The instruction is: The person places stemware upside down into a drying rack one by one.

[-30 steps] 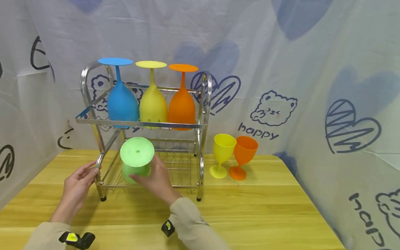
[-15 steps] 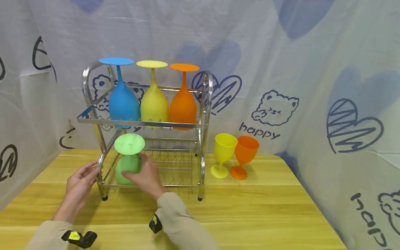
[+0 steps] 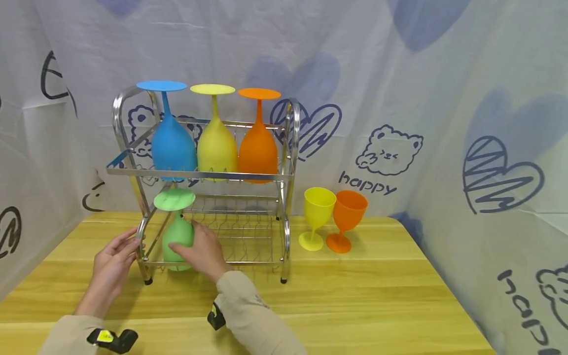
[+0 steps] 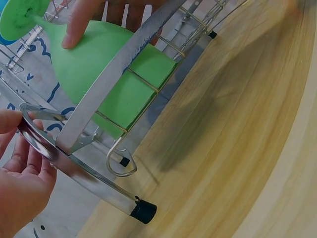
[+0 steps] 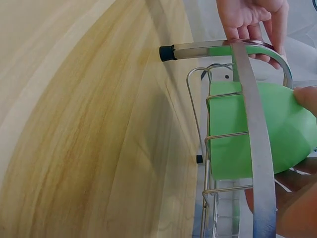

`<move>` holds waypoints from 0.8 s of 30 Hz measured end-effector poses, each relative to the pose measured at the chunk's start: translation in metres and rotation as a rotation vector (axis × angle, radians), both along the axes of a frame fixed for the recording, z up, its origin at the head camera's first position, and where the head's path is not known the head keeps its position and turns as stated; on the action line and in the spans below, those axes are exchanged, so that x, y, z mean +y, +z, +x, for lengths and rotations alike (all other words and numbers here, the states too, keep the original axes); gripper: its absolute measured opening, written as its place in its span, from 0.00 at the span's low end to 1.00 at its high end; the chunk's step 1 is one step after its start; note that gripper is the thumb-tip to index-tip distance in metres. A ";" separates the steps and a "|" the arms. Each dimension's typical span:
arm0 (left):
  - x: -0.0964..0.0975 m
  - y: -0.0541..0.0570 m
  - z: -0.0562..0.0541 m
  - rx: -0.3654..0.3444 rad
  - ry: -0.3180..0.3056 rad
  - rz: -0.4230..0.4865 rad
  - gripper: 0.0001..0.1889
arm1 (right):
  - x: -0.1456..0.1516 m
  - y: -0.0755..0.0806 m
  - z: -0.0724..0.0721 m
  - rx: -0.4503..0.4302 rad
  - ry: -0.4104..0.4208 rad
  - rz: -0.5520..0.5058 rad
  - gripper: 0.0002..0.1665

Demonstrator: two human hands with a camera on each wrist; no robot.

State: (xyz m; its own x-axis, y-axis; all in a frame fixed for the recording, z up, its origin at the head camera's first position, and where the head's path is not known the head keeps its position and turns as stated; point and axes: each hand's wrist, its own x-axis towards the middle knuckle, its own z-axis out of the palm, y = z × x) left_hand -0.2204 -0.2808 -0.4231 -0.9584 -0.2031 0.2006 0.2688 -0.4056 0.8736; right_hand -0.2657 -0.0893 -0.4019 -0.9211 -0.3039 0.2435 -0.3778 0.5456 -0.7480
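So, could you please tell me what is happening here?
A person's right hand holds an inverted green goblet in the lower tier of a silver metal rack, at its left end, while the left hand grips the rack. Above stand an inverted blue goblet, yellow goblet and orange goblet; an upright yellow goblet and upright orange goblet are on the wooden table.

The head camera looks forward and down from in front of the rack (image 3: 199,175), far enough back to frame all of it. The 2 wrist cameras sit much nearer, facing the rack's lower shelf (image 3: 248,238) from its front, the left view tilted, the right turned sideways. These 2 share the rack's left front foot (image 4: 143,211), lower front bar (image 5: 255,114) and green goblet (image 4: 84,64) behind it.
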 end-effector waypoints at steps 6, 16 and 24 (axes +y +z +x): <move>0.000 0.000 0.000 -0.002 0.006 0.001 0.15 | 0.001 0.005 0.001 -0.068 -0.003 0.015 0.47; 0.003 0.001 0.001 -0.045 0.053 -0.058 0.14 | 0.018 0.013 0.011 -0.089 0.035 0.044 0.50; 0.014 0.017 0.010 -0.242 0.318 -0.363 0.12 | 0.051 0.024 0.028 0.081 0.108 0.082 0.38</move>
State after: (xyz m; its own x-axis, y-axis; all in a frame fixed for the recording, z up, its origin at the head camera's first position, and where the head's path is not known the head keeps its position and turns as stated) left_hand -0.2102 -0.2669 -0.4060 -0.8883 -0.4498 0.0928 0.1026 0.0027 0.9947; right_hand -0.2382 -0.0382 -0.3775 -0.8602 -0.4219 0.2864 -0.4951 0.5564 -0.6673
